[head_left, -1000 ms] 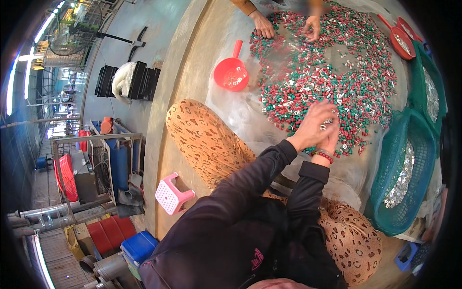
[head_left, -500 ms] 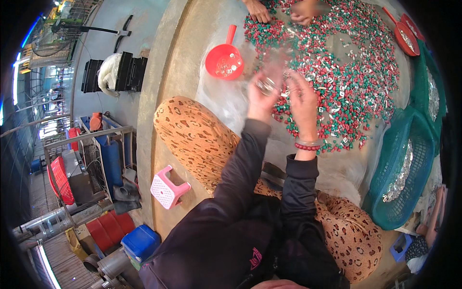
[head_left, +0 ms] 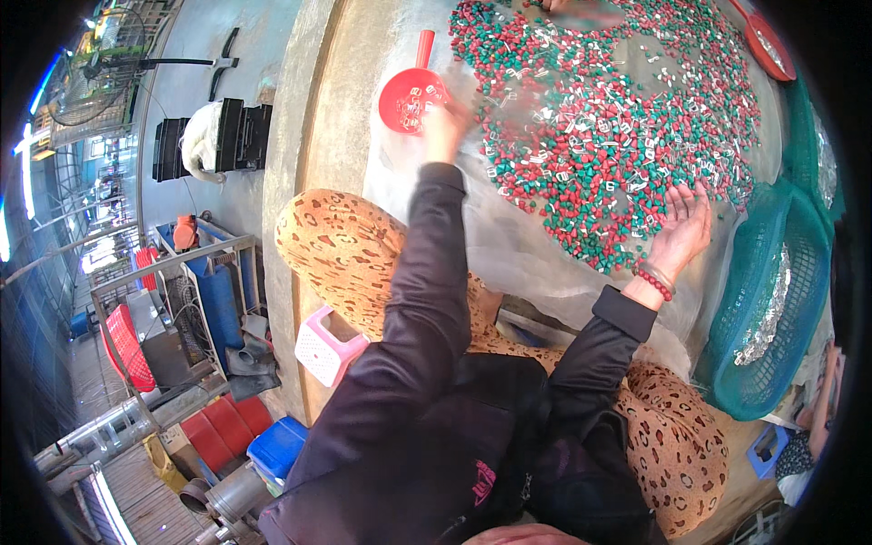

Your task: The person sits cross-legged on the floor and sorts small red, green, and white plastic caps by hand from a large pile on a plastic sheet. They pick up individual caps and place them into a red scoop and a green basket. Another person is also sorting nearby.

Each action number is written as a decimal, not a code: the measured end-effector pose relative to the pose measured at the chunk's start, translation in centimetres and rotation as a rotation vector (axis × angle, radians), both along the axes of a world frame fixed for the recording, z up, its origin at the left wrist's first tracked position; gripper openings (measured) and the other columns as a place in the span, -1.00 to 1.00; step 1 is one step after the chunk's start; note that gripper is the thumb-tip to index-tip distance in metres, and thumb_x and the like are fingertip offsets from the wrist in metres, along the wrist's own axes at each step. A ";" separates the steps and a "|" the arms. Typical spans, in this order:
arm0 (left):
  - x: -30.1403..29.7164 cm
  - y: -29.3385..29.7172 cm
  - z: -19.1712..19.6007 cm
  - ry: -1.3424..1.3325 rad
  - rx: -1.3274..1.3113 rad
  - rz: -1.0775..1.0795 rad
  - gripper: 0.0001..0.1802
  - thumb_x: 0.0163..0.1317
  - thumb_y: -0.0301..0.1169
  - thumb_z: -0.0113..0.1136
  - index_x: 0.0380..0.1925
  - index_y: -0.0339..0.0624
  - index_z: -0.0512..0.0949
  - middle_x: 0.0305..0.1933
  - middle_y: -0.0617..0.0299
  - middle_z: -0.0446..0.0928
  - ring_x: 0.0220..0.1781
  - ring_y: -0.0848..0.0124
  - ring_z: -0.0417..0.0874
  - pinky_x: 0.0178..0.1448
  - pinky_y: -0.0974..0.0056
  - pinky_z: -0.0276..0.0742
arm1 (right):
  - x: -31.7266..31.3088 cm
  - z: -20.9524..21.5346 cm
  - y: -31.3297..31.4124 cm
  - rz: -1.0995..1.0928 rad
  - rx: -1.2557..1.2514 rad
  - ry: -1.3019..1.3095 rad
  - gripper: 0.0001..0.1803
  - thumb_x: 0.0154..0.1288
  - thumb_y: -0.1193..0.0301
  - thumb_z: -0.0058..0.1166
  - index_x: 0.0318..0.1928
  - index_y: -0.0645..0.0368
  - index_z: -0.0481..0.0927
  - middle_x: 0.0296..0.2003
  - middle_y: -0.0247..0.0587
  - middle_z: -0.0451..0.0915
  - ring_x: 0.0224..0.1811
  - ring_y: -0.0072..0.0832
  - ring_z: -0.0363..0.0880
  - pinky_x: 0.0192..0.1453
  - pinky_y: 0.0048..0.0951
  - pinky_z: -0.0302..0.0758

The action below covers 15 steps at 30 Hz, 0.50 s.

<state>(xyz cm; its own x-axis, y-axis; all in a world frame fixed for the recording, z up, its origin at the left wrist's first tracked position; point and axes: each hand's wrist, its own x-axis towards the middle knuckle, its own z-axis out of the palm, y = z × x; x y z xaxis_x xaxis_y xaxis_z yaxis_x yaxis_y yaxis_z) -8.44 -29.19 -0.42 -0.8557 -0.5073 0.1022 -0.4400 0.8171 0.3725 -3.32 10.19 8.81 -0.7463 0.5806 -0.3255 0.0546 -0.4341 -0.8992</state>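
The small pieces [head_left: 627, 145] are a speckled mix of red and deep green, flecked with silvery white. The pan [head_left: 391, 100] is plain bright red, handle included, and the scoop [head_left: 752, 41] is red too. The sheet [head_left: 536, 263] is milky and translucent. The basket [head_left: 727, 368] is teal green with a lattice pattern. The trousers [head_left: 341, 241] are orange-tan with dark brown leopard spots, the jacket [head_left: 427, 263] black with a magenta mark [head_left: 484, 481], the bracelet [head_left: 656, 282] dark red, the stool [head_left: 320, 352] pale pink.
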 end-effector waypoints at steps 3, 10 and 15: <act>5.6 5.2 -4.0 -0.341 0.075 -0.168 -0.77 -0.15 -0.40 0.39 -0.40 -0.17 0.67 -0.36 -0.04 0.63 -0.22 0.13 0.68 -0.05 0.11 0.56 | -0.1 0.6 -0.6 -0.014 -0.150 0.053 -0.69 0.41 0.33 -0.11 0.00 0.29 0.49 -0.32 -0.17 0.58 -0.28 -0.42 0.57 -0.10 -0.36 0.54; 8.4 5.9 -4.9 -0.330 0.226 -0.078 -0.69 -0.13 -0.37 0.43 -0.36 -0.21 0.58 -0.34 0.01 0.61 -0.33 0.20 0.65 -0.16 0.14 0.55 | 0.3 -0.4 0.2 -0.052 -0.341 0.098 -0.70 0.32 0.36 0.01 -0.02 0.27 0.51 -0.42 -0.28 0.53 -0.33 -0.47 0.50 -0.09 -0.34 0.48; 6.8 5.3 -3.3 0.107 1.021 0.226 -0.63 0.00 -0.66 0.10 -0.12 -0.42 0.36 -0.30 -0.04 0.55 -0.38 0.32 0.64 -0.34 0.29 0.62 | 0.9 -1.7 2.0 -0.189 -0.554 0.126 -0.71 0.27 0.36 0.07 -0.04 0.22 0.52 -0.46 -0.37 0.46 -0.32 -0.49 0.40 -0.03 -0.35 0.38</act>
